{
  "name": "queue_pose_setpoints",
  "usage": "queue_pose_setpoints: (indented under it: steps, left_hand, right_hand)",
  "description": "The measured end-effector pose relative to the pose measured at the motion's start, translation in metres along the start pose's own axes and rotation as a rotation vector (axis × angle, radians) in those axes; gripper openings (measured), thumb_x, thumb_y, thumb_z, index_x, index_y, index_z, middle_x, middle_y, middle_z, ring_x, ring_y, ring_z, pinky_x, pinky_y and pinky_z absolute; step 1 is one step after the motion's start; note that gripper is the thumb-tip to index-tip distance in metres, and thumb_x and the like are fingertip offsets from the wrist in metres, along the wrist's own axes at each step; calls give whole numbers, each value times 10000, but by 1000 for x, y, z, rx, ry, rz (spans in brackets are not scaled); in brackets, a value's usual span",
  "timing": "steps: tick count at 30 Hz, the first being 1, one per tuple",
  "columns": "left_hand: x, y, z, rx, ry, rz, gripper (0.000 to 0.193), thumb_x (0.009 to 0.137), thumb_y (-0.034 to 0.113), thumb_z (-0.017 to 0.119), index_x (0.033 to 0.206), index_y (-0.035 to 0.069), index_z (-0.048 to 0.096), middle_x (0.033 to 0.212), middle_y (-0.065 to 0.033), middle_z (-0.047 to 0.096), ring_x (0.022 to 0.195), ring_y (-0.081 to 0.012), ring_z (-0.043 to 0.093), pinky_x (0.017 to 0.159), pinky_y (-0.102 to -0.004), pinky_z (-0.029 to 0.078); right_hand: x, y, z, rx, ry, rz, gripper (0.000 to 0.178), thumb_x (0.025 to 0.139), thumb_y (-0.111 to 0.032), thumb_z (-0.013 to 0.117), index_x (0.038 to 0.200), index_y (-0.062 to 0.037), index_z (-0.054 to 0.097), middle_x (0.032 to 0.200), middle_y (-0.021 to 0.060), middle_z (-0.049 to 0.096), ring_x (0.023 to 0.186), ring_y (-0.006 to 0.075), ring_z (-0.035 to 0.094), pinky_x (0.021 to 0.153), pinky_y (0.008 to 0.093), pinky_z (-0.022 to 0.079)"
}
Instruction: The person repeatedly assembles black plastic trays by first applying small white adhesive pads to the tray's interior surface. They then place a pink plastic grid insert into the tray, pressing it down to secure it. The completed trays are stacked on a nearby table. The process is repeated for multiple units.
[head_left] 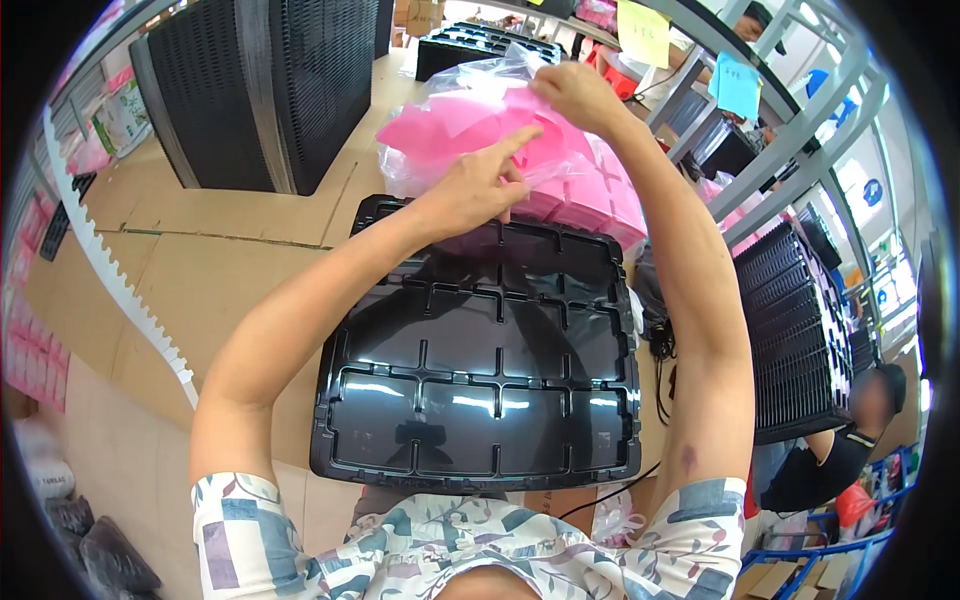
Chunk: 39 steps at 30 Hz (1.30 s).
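Note:
A shiny black plastic tray point(450, 330) with shallow divided compartments lies right in front of me. Just beyond it stands a clear plastic bag point(517, 62) filled with pink foam pieces point(575, 200). My right hand point(582, 97) is closed at the bag's upper right edge and seems to pinch the plastic there. Over the tray's far edge, my left hand point(475, 190) reaches toward the bag's front. Its index finger is stretched out against the pink, and the other fingers are partly bent, with nothing visible in them.
Tall stacks of black trays point(215, 90) stand at the back left, and another tray stack point(795, 330) is on the right. Cardboard point(215, 265) covers the table. A white notched strip point(115, 275) runs along the left. Grey frame bars and a co-worker point(835, 455) are at right.

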<state>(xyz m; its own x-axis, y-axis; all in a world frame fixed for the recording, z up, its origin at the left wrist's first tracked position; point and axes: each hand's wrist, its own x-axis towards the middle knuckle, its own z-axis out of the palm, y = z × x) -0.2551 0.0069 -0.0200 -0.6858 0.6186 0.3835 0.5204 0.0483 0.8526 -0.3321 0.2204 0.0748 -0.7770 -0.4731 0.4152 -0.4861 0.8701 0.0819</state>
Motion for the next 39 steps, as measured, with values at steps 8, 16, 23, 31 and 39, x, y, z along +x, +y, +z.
queue_pose_setpoints:
  steps: [8,16,23,31,39]
  left_hand:
    - [54,-30,-22,-427,244,-347,876,885,52,584,1577,28,48,836,-102,687,544,-146,597,399,-262,405]
    - [33,-28,10,980,251,615,264,878,70,603,1118,-25,659,967,-159,668,815,-337,653,740,-391,557]
    - [83,-62,16,1109,360,132,356,879,289,632,1033,-30,674,1094,-178,635,1061,-356,586,925,-472,483]
    - [81,-26,-7,1367,-97,-92,750,865,603,572,1400,78,562,1390,-221,533,1348,-400,408,1165,-496,285]
    - [95,-96,-15,844,-69,-163,919,852,686,540,1568,157,312,1592,-188,315,1472,-451,219,1232,-493,174]
  right_hand:
    - [18,-2,6,41,122,-84,282,915,-247,599,899,14,704,799,219,682,767,386,666,749,461,513]
    - [10,20,27,170,85,92,310,936,-261,590,904,17,723,766,194,698,742,346,684,706,413,522]
    - [16,4,24,129,217,54,303,922,-280,588,879,-10,717,863,248,687,859,431,663,822,520,507]
    - [12,9,23,55,253,-16,288,959,-271,563,904,-20,694,871,233,688,868,429,661,803,524,508]
    - [14,-3,-10,214,589,103,239,988,-217,566,989,-16,694,790,124,690,699,255,656,688,378,508]
